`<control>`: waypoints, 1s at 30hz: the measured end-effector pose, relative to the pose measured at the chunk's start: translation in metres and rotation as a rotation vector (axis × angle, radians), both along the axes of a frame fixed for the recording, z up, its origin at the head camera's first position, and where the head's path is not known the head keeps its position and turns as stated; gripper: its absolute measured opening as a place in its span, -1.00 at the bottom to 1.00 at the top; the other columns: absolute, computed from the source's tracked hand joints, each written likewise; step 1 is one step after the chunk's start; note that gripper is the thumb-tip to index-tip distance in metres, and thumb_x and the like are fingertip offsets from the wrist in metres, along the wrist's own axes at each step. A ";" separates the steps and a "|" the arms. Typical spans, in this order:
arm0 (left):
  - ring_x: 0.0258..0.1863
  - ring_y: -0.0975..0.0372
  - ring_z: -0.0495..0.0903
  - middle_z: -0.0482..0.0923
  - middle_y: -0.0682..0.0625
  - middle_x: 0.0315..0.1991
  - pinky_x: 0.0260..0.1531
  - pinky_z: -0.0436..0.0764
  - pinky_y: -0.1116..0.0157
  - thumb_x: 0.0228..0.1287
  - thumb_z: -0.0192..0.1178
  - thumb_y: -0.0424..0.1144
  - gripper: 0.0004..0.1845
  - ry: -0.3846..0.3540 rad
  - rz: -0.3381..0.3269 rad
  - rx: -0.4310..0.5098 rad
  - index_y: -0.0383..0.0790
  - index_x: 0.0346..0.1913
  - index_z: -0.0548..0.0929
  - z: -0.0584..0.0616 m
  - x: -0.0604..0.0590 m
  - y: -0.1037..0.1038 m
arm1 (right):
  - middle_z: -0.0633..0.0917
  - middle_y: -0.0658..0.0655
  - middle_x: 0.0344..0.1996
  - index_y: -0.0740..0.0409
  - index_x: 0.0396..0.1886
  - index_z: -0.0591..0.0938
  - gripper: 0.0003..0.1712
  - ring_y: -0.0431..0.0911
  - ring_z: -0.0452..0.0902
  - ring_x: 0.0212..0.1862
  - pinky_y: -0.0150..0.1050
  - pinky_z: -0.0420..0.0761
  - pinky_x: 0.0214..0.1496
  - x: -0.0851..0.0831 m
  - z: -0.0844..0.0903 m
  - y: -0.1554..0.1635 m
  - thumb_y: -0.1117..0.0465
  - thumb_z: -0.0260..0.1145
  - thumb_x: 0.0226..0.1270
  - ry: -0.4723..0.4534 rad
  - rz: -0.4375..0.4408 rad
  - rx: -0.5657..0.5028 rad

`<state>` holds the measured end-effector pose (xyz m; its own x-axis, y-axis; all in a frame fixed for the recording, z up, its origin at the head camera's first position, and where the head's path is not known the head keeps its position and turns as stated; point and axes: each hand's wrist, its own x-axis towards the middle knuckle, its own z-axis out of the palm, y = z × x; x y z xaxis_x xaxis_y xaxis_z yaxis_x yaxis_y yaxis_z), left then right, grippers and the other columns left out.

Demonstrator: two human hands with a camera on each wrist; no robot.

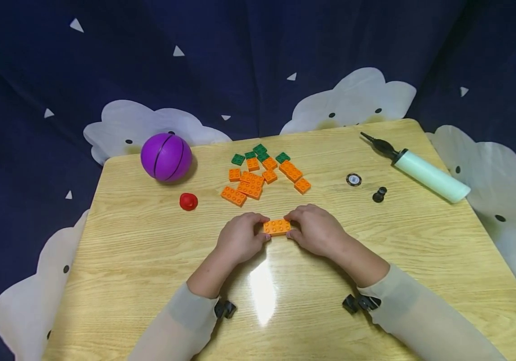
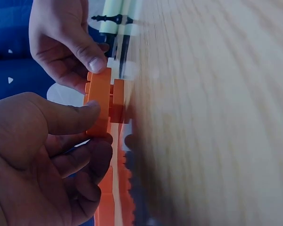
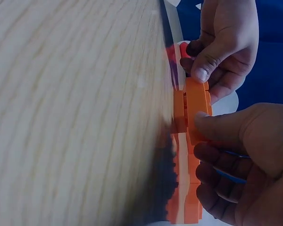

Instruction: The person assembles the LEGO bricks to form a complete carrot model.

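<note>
In the head view an orange toy building brick (image 1: 277,227), two studs wide, lies between my two hands with its studs up. My left hand (image 1: 241,235) pinches its left end between thumb and fingers, and my right hand (image 1: 316,231) does the same at the right end. The left wrist view shows a second, shorter orange brick (image 2: 117,101) beneath the held brick (image 2: 100,96), on the table side. From the right wrist view this lower brick (image 3: 179,112) appears close against the held one; whether they are fully pressed together I cannot tell.
Beyond my hands lie several loose orange bricks (image 1: 250,186) and green bricks (image 1: 237,159). A purple ball (image 1: 166,157) and a red cap-shaped piece (image 1: 188,201) are at left. Rightward are a round chip (image 1: 354,179), a small black piece (image 1: 379,194) and a hand pump (image 1: 431,175).
</note>
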<state>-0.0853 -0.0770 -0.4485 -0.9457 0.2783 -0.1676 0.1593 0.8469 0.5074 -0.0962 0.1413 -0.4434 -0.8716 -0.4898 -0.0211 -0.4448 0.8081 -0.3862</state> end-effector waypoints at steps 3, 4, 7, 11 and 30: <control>0.15 0.07 0.64 0.69 0.00 0.14 0.12 0.59 0.01 0.28 0.47 -0.10 -0.59 -0.005 -0.002 -0.005 -0.03 0.18 0.75 0.001 -0.002 0.001 | 0.77 0.15 0.02 0.19 0.11 0.74 -0.59 0.12 0.64 0.12 0.04 0.58 0.23 0.000 0.001 -0.002 0.11 0.50 0.33 0.006 0.008 0.027; 0.12 0.09 0.65 0.70 0.01 0.12 0.10 0.60 0.02 0.27 0.47 -0.10 -0.59 -0.007 -0.003 -0.005 -0.03 0.17 0.75 0.001 -0.002 0.001 | 0.77 0.15 0.02 0.20 0.10 0.75 -0.59 0.11 0.65 0.12 0.04 0.59 0.23 0.000 0.001 -0.003 0.11 0.50 0.33 0.010 0.011 0.034; -0.05 0.14 0.65 0.72 0.04 0.03 -0.04 0.61 0.08 0.25 0.49 -0.12 -0.60 -0.018 0.000 0.003 -0.04 0.15 0.76 0.001 -0.004 0.001 | 0.78 0.16 0.01 0.21 0.09 0.75 -0.59 0.11 0.65 0.09 0.03 0.60 0.20 0.000 0.001 -0.004 0.11 0.51 0.33 0.023 0.024 0.052; -0.21 0.18 0.58 0.71 0.07 -0.08 -0.17 0.57 0.15 0.25 0.49 -0.13 -0.60 -0.038 0.001 0.024 -0.04 0.14 0.76 0.001 -0.005 0.000 | 0.78 0.15 0.00 0.19 0.08 0.76 -0.59 0.11 0.65 0.09 0.03 0.60 0.20 -0.002 0.002 -0.004 0.11 0.52 0.31 0.028 0.031 0.060; -0.39 0.20 0.52 0.57 0.12 -0.40 -0.33 0.51 0.22 0.27 0.48 -0.12 -0.62 -0.064 -0.029 0.148 -0.07 0.12 0.75 -0.005 -0.011 -0.010 | 0.75 0.16 0.07 0.17 0.14 0.73 -0.57 0.12 0.63 0.16 0.07 0.57 0.25 0.001 -0.001 0.000 0.08 0.50 0.34 0.020 0.008 0.003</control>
